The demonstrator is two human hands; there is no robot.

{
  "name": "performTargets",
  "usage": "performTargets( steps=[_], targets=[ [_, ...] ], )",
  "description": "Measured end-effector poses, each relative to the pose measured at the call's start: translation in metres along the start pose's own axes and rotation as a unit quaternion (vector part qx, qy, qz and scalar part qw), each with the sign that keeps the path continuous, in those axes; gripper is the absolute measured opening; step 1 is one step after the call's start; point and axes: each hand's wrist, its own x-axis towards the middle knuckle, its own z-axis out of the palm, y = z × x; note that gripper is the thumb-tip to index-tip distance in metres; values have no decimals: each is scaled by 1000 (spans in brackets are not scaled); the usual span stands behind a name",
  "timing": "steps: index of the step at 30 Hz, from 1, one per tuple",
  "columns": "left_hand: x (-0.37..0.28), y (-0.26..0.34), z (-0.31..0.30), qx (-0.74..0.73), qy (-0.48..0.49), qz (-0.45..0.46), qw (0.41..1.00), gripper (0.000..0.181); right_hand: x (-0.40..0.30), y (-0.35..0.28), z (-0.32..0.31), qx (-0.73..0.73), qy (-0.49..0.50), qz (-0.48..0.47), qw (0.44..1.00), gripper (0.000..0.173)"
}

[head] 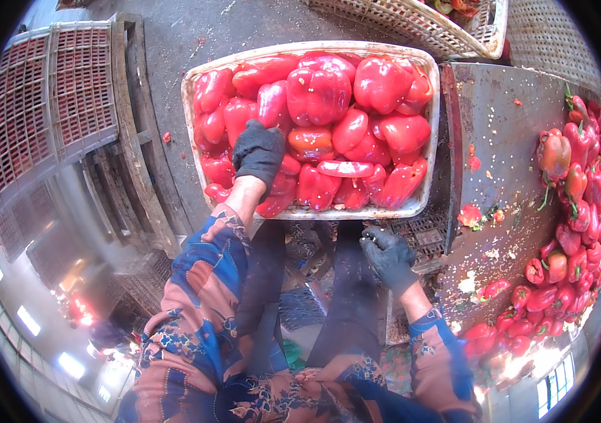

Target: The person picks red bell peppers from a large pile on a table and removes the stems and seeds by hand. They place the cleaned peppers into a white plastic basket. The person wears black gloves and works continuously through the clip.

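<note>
A white plastic crate [311,214] full of glossy red bell peppers [319,96] stands before me. Seeds dot many of the peppers. My left hand [259,152], in a dark work glove, is over the left part of the crate with its fingers curled down among the peppers. The back of the glove hides the fingertips, so a grip on a pepper cannot be made out. My right hand [389,259], gloved alike, hovers over my right thigh just below the crate's near rim. Its fingers are bent inward, with pale seeds on them; no object shows in it.
On my right, a metal table [512,211] bears scattered seeds, scraps and a long heap of whole red peppers [578,248]. Another plastic crate [470,31] with pepper pieces is beyond. Wooden pallets [144,132] and stacked plastic crates [49,95] stand on the left.
</note>
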Motion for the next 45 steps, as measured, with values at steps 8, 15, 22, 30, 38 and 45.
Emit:
performTargets(
  steps=[8,15,22,30,38,45],
  targets=[
    [-38,26,-100,-552,-199,-245,772,19,30,-34,0,241,29,39,969,25],
    [-120,71,-101,-602,-300,-266,691,19,65,-75,14,497,46,74,864,25],
    [-124,55,-96,-558,-306,-131,760,41,55,-3,-5,170,42,-206,963,21],
    [-128,96,-100,-163,-318,327,875,83,34,13,-42,42,-22,-353,934,17],
    [-167,149,-94,-94,-306,386,865,61,-18,52,-28,44,247,-190,949,16],
    [-186,172,-81,-61,-213,409,885,31,-170,69,-49,204,377,326,843,29]
  ],
)
